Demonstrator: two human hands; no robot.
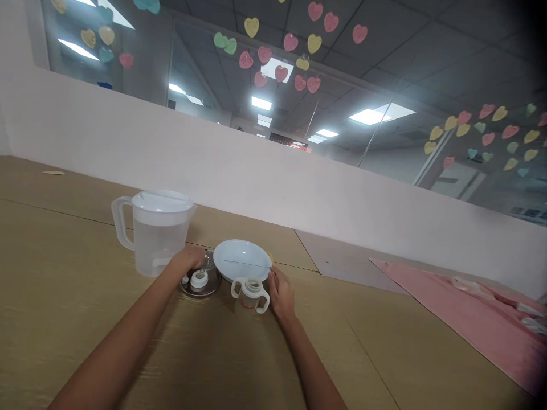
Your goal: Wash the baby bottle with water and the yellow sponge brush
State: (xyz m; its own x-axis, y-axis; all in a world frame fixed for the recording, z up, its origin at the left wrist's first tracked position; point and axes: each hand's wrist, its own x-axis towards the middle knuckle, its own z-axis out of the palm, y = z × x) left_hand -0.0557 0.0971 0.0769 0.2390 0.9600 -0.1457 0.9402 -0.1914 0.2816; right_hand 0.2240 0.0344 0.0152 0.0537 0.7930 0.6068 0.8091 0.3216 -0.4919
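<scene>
My left hand (pixel 187 260) curves down over the near side of a round glass dish (pixel 200 287), and its fingers hide the dish's far part. Small white bottle parts, including a screw-on collar (pixel 199 279), lie in that dish. My right hand (pixel 281 294) sits at the right rim of a shallow white plate (pixel 241 259), touching it or very close. Just left of that hand stands a clear two-handled training cup (pixel 250 296) with white handles. A clear plastic jug with a white lid (pixel 160 228) stands behind my left hand, apparently holding water.
All this stands on a tan cardboard-covered table (pixel 85 285). A low white wall (pixel 213 171) runs along its far edge, with a heart-decorated glass partition (pixel 273 57) above it. A pink mat (pixel 470 324) lies at the right.
</scene>
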